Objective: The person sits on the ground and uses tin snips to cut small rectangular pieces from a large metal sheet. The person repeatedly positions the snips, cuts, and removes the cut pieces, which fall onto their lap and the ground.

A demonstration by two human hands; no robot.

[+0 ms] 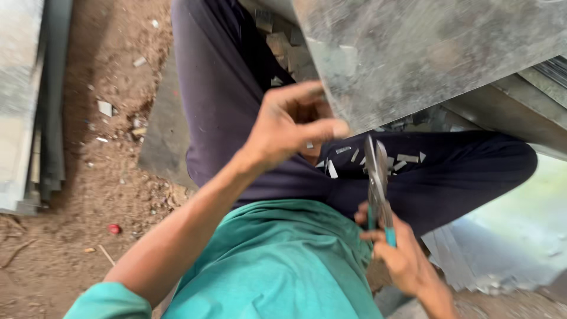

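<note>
My left hand [292,121] grips the lower corner of a large grey metal sheet [425,53] that rests across my lap, thumb pressed on its edge. My right hand [401,254] holds a pair of tin snips [378,177] by their teal handles, the blades pointing up toward the sheet's cut edge just right of my left thumb. Small metal offcuts [378,158] lie scattered on my dark trousers [236,88] below the sheet.
Bare dirt ground [100,177] with scraps and a small red object [114,228] lies to the left. Stacked metal sheets [29,106] stand along the far left edge. A flat grey sheet [165,130] lies beside my leg. More cut strips [455,254] pile at the lower right.
</note>
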